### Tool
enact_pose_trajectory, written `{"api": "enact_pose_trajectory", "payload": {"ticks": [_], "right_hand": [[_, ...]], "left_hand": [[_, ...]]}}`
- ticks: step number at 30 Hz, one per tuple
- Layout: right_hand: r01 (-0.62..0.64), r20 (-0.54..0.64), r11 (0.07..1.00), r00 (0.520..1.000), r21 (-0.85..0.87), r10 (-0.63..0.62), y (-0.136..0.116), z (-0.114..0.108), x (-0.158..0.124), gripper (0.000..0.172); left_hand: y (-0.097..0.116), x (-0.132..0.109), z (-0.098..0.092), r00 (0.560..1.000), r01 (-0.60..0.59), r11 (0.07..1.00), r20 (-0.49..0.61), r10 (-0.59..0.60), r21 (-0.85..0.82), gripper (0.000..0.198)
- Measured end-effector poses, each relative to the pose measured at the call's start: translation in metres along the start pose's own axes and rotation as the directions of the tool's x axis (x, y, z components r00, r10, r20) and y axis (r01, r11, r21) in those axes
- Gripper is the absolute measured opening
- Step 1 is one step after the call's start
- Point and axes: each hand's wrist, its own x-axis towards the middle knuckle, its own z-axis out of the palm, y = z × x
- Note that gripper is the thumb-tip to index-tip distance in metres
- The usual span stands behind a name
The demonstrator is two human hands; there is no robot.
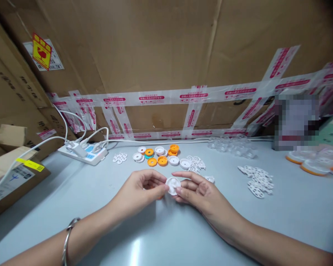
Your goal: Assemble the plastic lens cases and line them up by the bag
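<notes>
A small round white plastic piece (pixel 173 186) with a raised rim is held up between my two hands above the table. The thumb and fingertips of my left hand (pixel 145 187) pinch its left edge. On the opposite edge, my right hand (pixel 198 190) grips it with thumb and fingers, the index finger stretched over the top. An orange part (pixel 160 197) shows partly below my left fingers; whether it lies on the table or is held I cannot tell. Behind my hands stand orange rings (pixel 162 160) and white discs (pixel 174 160), several of each.
White perforated pieces (pixel 257 181) are heaped on the right of the grey table (pixel 183 236). Clear plastic cups (pixel 233 146) stand at the back. A power strip (pixel 84 153) with cables lies back left, beside a cardboard box (pixel 16 181). Large taped cardboard (pixel 155 48) forms the back wall.
</notes>
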Motion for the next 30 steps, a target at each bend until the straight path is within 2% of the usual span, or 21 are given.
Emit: {"api": "enact_pose_trajectory", "payload": {"ticks": [3,6,8,10,12,15,17,19,24,30], "right_hand": [[-0.016,0.014,0.998,1.0,0.06,0.015,0.0,0.001,0.0,0.05],[-0.044,0.007,0.994,0.999,0.097,0.044,-0.002,0.002,-0.001,0.043],[-0.055,-0.015,0.994,0.998,0.1,0.056,-0.002,0.003,-0.001,0.038],[-0.057,-0.035,0.995,0.998,0.08,0.06,-0.002,0.003,-0.001,0.036],[-0.052,-0.049,0.997,0.997,0.059,0.055,-0.002,0.003,0.0,0.037],[-0.041,-0.055,0.998,0.998,0.043,0.044,-0.002,0.003,0.0,0.039],[-0.035,-0.056,0.999,0.998,0.032,0.037,-0.002,0.004,0.0,0.039],[-0.026,-0.054,0.999,0.998,0.023,0.028,-0.003,0.004,-0.001,0.039],[-0.023,-0.075,1.0,0.997,0.022,0.024,-0.001,0.005,-0.002,0.039],[-0.029,-0.08,0.995,0.996,0.098,0.037,-0.002,0.005,-0.002,0.038]], "left_hand": [[-0.003,0.0,0.002,0.999,-0.032,0.999,-0.023,0.032,0.02,0.021],[-0.004,0.0,0.003,0.998,-0.041,0.998,-0.045,0.043,0.044,0.017],[-0.004,-0.001,0.004,0.996,-0.071,0.992,-0.054,0.077,0.109,0.016],[-0.005,-0.004,0.004,0.984,-0.147,0.961,-0.064,0.166,0.233,0.013],[-0.006,-0.007,0.004,0.946,-0.273,0.882,-0.057,0.318,0.385,0.012],[-0.009,-0.01,0.005,0.849,-0.446,0.691,0.024,0.528,0.568,0.014],[-0.01,-0.011,0.006,0.803,-0.494,0.591,0.074,0.592,0.638,0.014],[-0.012,-0.011,0.007,0.785,-0.5,0.543,0.088,0.613,0.675,0.013],[-0.015,-0.008,0.007,0.802,-0.504,0.614,0.065,0.594,0.608,0.011],[-0.017,-0.007,0.007,0.8,-0.532,0.668,0.051,0.598,0.519,0.013]]}}
